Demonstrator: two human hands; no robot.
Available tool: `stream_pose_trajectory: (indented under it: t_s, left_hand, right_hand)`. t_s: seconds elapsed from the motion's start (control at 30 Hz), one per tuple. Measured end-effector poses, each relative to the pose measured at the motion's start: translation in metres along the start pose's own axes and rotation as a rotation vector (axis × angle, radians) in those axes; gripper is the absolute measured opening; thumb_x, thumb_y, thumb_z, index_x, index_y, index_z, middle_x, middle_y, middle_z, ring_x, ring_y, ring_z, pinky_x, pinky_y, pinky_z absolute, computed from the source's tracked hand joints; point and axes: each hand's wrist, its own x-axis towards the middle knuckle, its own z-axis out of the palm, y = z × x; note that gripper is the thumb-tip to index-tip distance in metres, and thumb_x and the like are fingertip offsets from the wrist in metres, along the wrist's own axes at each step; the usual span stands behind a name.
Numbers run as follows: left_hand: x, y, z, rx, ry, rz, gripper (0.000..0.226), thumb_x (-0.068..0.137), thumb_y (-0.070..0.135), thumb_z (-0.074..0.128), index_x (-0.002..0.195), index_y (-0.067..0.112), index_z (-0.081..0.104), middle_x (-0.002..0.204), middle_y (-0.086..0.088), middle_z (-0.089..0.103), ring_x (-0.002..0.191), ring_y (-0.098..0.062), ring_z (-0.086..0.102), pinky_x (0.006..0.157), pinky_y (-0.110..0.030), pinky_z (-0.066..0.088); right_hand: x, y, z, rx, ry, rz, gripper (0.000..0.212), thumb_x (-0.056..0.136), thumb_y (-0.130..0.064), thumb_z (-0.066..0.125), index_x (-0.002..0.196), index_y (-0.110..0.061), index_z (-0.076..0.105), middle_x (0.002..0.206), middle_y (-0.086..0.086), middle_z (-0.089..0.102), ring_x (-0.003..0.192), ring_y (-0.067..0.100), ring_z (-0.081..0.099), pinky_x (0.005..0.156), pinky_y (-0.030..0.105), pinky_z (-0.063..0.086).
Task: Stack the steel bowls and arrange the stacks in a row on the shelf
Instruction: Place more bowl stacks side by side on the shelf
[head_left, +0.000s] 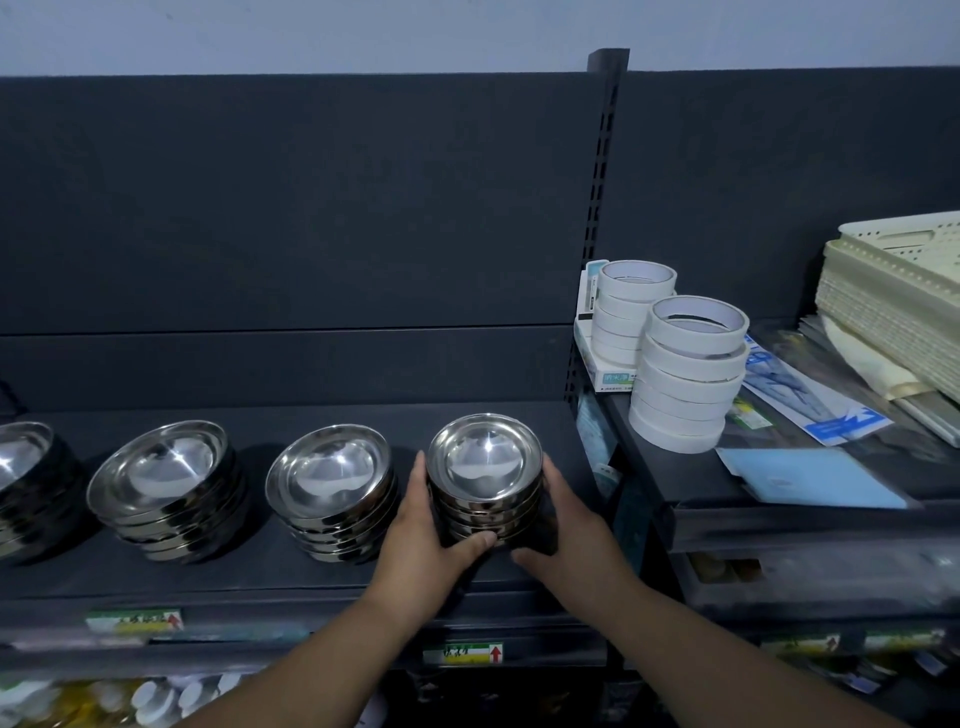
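Several stacks of shiny steel bowls stand in a row on the dark shelf. The rightmost stack is held between both hands. My left hand presses its left side with the thumb under the front rim. My right hand cups its right side. To the left stand a second stack, a third stack and a stack cut off by the frame's left edge.
A slotted upright post divides the shelf from the right bay. There stand two piles of white tape rolls, blue packets and cream perforated trays. Price labels line the shelf's front edge.
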Motion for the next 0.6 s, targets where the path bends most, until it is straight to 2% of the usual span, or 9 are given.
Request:
stream_pose_trajectory:
  t_s: [0.37,0.47,0.6]
  left_hand:
    - [0.006,-0.001,-0.001,-0.020,-0.044,0.007,0.112,0.069,0.029,0.084,0.150,0.037,0.007,0.144,0.013,0.045,0.132,-0.003,0.043,0.113,-0.035,0.036]
    - [0.007,0.003,0.003,-0.028,-0.075,0.012,0.111,0.070,0.027,0.083,0.150,0.039,0.007,0.145,0.014,0.042,0.132,-0.005,0.042,0.113,-0.036,0.036]
    - [0.009,0.004,0.006,-0.029,-0.093,-0.006,0.112,0.069,0.029,0.083,0.149,0.042,0.006,0.149,0.011,0.038,0.135,-0.008,0.039,0.114,-0.038,0.035]
  right_hand:
    - [-0.005,0.004,0.005,0.000,0.063,-0.001,0.109,0.071,-0.021,0.080,0.152,-0.039,0.008,0.146,-0.010,0.046,0.131,0.006,0.046,0.110,0.032,0.040]
    - [-0.009,0.003,0.001,-0.009,0.102,-0.008,0.105,0.072,-0.019,0.079,0.152,-0.037,0.013,0.140,-0.011,0.050,0.126,0.004,0.049,0.105,0.021,0.039]
    - [-0.013,0.003,-0.003,-0.028,0.108,-0.010,0.102,0.073,-0.016,0.079,0.150,-0.037,0.016,0.132,-0.021,0.047,0.121,-0.003,0.045,0.096,0.002,0.031]
